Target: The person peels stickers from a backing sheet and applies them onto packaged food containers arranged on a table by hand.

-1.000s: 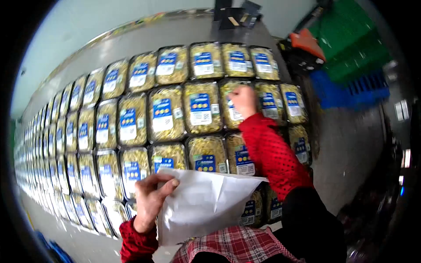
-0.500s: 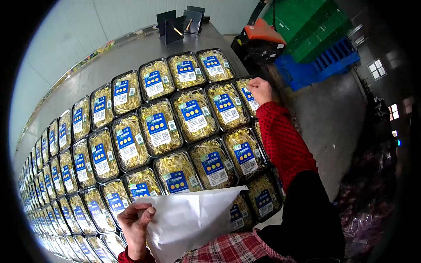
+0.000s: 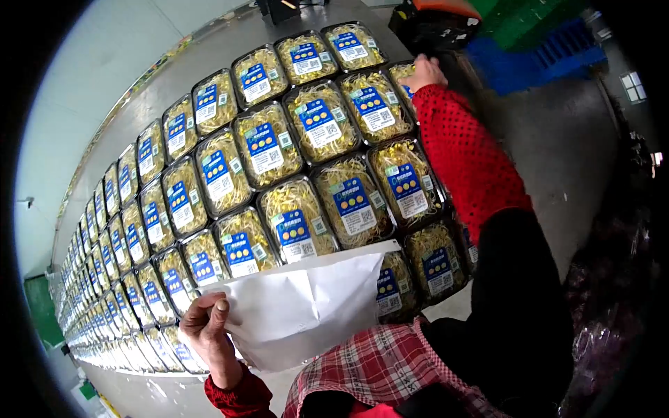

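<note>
My left hand (image 3: 208,327) pinches the left edge of a white sheet of paper (image 3: 300,306), which spans the space in front of my plaid apron and covers part of the nearest packs. Reaching out to the far right, my right hand (image 3: 424,74) rests with bent, slightly parted fingers on a pack of bean sprouts (image 3: 404,72) at the table edge. That hand hides much of the pack, though a bit of blue label shows under it. Beside it lies another bean sprout pack (image 3: 376,108) with a blue and white label.
Rows of labelled bean sprout packs (image 3: 263,148) cover the metal table (image 3: 160,90), running far to the left. Dark stands (image 3: 279,10) are at its far end. Past the right edge are an orange and black machine (image 3: 435,24), a blue pallet (image 3: 536,63) and grey floor.
The view has shifted, so the packs sit higher and further right. My right hand stays at the same pack, its fingers less tightly pinched. My left hand still holds the paper.
</note>
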The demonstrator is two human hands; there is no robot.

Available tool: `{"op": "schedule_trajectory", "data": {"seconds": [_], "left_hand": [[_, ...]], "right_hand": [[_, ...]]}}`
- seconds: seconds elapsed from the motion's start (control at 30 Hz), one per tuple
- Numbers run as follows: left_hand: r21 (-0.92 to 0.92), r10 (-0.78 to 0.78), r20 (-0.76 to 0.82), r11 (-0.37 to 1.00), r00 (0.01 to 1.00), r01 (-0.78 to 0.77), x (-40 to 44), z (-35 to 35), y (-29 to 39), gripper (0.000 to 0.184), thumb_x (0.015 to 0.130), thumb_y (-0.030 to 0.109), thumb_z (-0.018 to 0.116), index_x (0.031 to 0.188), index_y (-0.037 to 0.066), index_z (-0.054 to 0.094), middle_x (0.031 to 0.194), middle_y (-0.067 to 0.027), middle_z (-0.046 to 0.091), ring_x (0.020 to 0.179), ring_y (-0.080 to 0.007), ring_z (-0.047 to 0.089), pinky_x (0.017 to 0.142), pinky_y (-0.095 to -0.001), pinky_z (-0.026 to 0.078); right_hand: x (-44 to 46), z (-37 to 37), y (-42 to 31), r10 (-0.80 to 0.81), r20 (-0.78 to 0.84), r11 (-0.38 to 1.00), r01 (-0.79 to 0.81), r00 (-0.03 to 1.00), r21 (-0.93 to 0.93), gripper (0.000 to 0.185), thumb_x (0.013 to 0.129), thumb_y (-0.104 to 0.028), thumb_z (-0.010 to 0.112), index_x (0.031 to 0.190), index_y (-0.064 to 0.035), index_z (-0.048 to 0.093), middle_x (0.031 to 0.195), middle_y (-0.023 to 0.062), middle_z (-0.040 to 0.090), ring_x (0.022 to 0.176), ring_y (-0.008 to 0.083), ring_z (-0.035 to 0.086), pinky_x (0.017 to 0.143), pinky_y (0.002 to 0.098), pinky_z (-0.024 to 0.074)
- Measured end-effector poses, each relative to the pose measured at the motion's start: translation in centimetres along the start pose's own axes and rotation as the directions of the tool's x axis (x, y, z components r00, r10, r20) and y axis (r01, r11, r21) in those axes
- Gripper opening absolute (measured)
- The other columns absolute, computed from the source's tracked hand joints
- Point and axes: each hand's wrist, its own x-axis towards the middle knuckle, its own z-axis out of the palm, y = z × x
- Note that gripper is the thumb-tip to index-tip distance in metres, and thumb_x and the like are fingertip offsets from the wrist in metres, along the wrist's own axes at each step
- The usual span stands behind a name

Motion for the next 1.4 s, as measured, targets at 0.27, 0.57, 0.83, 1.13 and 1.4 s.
{"op": "schedule_trajectory", "data": {"seconds": [0.27,0.57,0.83,1.13,1.4], "left_hand": [[-0.104,0.219,-0.298,0.96,0.929,-0.26,-6.0,0.9,0.9,0.013,0.088,0.012,0.06,0.09,0.0,0.066,0.09,-0.0105,0.066,0.087,-0.0144,0.06,0.078,-0.0289,0.049],[0.224,0.548,0.791,0.155,0.273,-0.962,-18.8,8.0,-2.6,0.069,0.059,0.041,0.077,0.116,0.008,0.058,0.124,-0.0178,0.049,0.108,-0.0305,0.049,0.093,-0.0478,0.037],[-0.075,0.574,0.814,-0.038,-0.084,-0.996,-29.6,2.0,-13.0,0.043,0.067,0.022,0.069,0.106,0.005,0.061,0.079,-0.0067,0.053,0.067,-0.0215,0.055,0.054,-0.0333,0.045],[0.3,0.729,0.66,-0.03,0.184,-0.954,-40.3,-6.2,-15.8,0.043,0.076,0.041,0.072,0.088,0.004,0.053,0.075,-0.0119,0.055,0.07,-0.0323,0.053,0.066,-0.0471,0.04],[0.189,0.814,0.578,-0.075,0.049,-0.979,-52.9,-3.9,-25.9,0.051,0.087,0.048,0.049,0.126,0.014,0.046,0.129,-0.0208,0.042,0.117,-0.0459,0.041,0.093,-0.0684,0.028]], "right_hand": [[-31.2,-5.7,-1.9,-0.928,0.368,0.363,0.086,-0.053,0.928,0.073,0.074,-0.023,0.076,0.135,-0.0031,0.04,0.126,0.0154,0.052,0.112,0.0247,0.052,0.094,0.035,0.0444],[-48.7,-6.5,7.6,-0.722,0.359,-0.054,-0.566,0.591,0.823,0.028,0.089,-0.009,0.052,0.114,0.0035,0.053,0.108,0.0082,0.06,0.095,0.016,0.058,0.084,0.0313,0.0481],[-65.6,-10.0,17.4,-0.608,0.477,0.572,-0.067,0.634,0.818,0.032,0.087,-0.024,0.058,0.109,-0.0002,0.057,0.099,0.0117,0.063,0.09,0.0188,0.057,0.08,0.0342,0.0458],[-74.6,-6.0,19.5,-0.692,0.692,0.077,-0.931,0.207,0.356,0.071,0.085,-0.043,0.06,0.136,-0.0026,0.032,0.114,0.0121,0.055,0.098,0.0184,0.054,0.071,0.0297,0.049],[-80.3,-12.0,24.9,-0.673,0.451,-0.117,-0.687,0.586,0.718,0.027,0.088,-0.033,0.058,0.095,-0.0071,0.062,0.079,-0.0015,0.059,0.071,0.0076,0.053,0.061,0.0236,0.0412]]}}
